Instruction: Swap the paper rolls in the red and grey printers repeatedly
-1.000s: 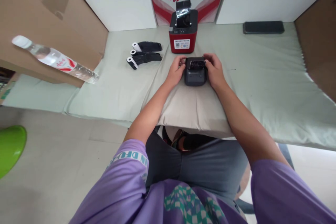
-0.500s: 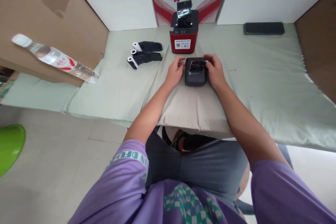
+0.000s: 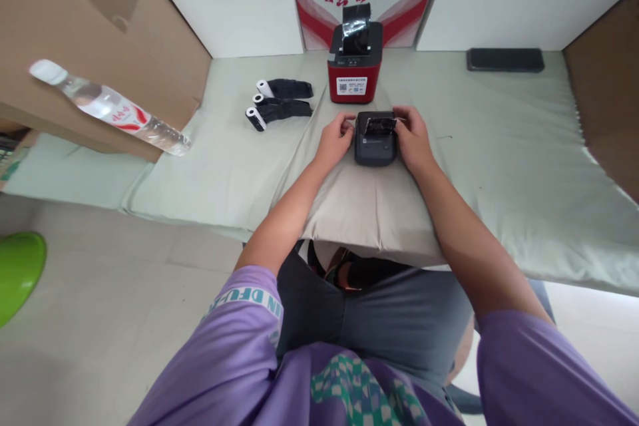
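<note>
Far left of the small black printer (image 3: pixel 375 146): water bottle (image 3: pixel 107 106), then two paper rolls (image 3: pixel 277 101). Left hand (image 3: pixel 335 141) curled against printer's left side, bracing it. Printer on cushion (image 3: pixel 369 206), between both hands. Right hand (image 3: pixel 412 140) gripping right side, fingertips at open paper bay. Behind: red printer (image 3: pixel 354 60).

Two printers (image 3: pixel 375 140), two rolls (image 3: pixel 279 88), one bottle (image 3: pixel 110 107)

Both forearms stretched forward, converging; left hand (image 3: pixel 333 142) and right hand (image 3: pixel 412 140) curled inward, fingers bent, facing each other.
</note>
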Tool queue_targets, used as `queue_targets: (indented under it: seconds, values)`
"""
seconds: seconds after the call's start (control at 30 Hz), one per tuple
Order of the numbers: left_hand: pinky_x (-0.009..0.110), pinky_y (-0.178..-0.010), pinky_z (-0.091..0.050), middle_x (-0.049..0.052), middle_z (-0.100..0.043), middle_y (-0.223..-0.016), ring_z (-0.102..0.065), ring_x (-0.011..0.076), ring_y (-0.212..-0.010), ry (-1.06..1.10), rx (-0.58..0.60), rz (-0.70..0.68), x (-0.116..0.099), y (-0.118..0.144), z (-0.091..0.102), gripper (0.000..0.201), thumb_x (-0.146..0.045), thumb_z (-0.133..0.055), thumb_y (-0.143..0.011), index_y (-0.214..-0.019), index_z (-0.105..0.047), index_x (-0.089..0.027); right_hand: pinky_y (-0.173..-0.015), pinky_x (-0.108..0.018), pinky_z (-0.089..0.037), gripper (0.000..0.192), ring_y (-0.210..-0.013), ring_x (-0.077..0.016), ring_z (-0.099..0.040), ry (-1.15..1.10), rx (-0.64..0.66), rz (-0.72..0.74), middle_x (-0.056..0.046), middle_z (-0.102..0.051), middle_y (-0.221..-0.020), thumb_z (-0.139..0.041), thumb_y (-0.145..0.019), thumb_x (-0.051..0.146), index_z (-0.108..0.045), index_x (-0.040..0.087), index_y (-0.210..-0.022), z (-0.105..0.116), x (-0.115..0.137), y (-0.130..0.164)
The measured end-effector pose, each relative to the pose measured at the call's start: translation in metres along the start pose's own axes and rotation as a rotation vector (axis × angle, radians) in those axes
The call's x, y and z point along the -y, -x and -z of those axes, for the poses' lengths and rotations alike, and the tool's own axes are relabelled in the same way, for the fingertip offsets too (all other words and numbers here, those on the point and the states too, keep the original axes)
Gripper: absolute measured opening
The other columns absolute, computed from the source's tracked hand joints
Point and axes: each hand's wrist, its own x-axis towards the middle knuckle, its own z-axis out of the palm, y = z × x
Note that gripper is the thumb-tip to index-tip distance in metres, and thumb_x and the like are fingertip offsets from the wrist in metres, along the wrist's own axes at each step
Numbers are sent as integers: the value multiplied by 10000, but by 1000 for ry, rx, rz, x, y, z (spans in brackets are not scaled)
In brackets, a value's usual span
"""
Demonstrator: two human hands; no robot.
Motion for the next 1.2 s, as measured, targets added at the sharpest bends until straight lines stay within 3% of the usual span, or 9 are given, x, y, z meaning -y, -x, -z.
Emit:
queue_targets:
  seconds: [0.13, 0.2, 0.33, 0.47, 0.63, 0.77, 0.9, 1.03, 1.2]
  values:
    - [351, -953, -552, 28, -749, -883, -723, 217, -879, -29, 38, 5, -10, 7, 3, 255, -205, -555, -1043, -1240, -716, -222, -1266, -571, -489, 375, -1269, -303, -703, 57, -35, -81, -117, -748, -1280, -649, -905, 452, -625, 251, -1220, 3, 10, 13]
    - [353, -973, -550, 26, -750, -894, -729, 221, -905, -19, 43, 17, -13, 8, 1, 289, -179, -543, -1035, -1270, -704, -229, -1256, -605, -490, 466, -1285, -311, -698, 75, -50, -140, -119, -734, -1311, -630, -867, 398, -581, 256, -1308, 4, 15, 24]
    - [361, -993, -560, 25, -762, -945, -738, 225, -962, -10, 52, 89, -17, 4, -2, 312, -167, -544, -1030, -1307, -665, -244, -1276, -656, -454, 933, -1438, -344, -625, 129, -10, -189, -162, -592, -1578, -648, -776, 364, -311, 281, -1641, -6, 22, 50]
    - [388, -998, -568, 46, -783, -1026, -750, 247, -1012, -45, 68, 132, -23, 2, -2, 313, -180, -522, -1040, -1315, -654, -247, -1355, -701, -304, 1317, -1651, -455, -367, 340, -43, -64, -270, -334, -1758, -819, -642, 480, -138, 178, -1728, -31, 33, 71]
    - [380, -983, -566, 47, -781, -998, -754, 246, -1004, -33, 80, 133, -28, 5, -2, 324, -175, -520, -1038, -1328, -650, -234, -1275, -853, -260, 1437, -1560, -582, -407, 583, -230, -177, -313, -487, -1577, -903, -544, 525, -174, 154, -1725, -52, 55, 75]
    - [378, -992, -553, 64, -789, -1045, -747, 250, -1037, -55, 84, 142, -28, 5, -3, 369, -183, -562, -1026, -1387, -626, -209, -1246, -810, -348, 1376, -1506, -587, -453, 650, -285, -198, -313, -524, -1510, -894, -528, 467, -245, 123, -1691, -37, 58, 47]
    - [364, -994, -542, 66, -793, -1094, -737, 234, -1062, -82, 104, 147, -31, 6, -1, 400, -195, -557, -1027, -1423, -614, -218, -1252, -811, -315, 1343, -1519, -583, -417, 657, -481, -197, -330, -488, -1572, -910, -552, 436, -264, 161, -1697, -24, 53, -17]
    - [353, -970, -540, 53, -795, -1095, -738, 221, -1043, -82, 105, 173, -35, 6, 2, 406, -209, -564, -1024, -1425, -621, -229, -1246, -819, -283, 1232, -1507, -578, -436, 627, -545, -252, -349, -495, -1580, -892, -638, 503, -330, 137, -1672, -35, 46, -75]
    - [347, -962, -548, 35, -793, -1055, -737, 213, -1016, -75, 112, 186, -35, 5, 1, 397, -214, -575, -1017, -1409, -633, -241, -1266, -789, -279, 1308, -1511, -563, -441, 674, -501, -347, -369, -477, -1600, -900, -597, 404, -270, 72, -1693, -49, 32, -97]
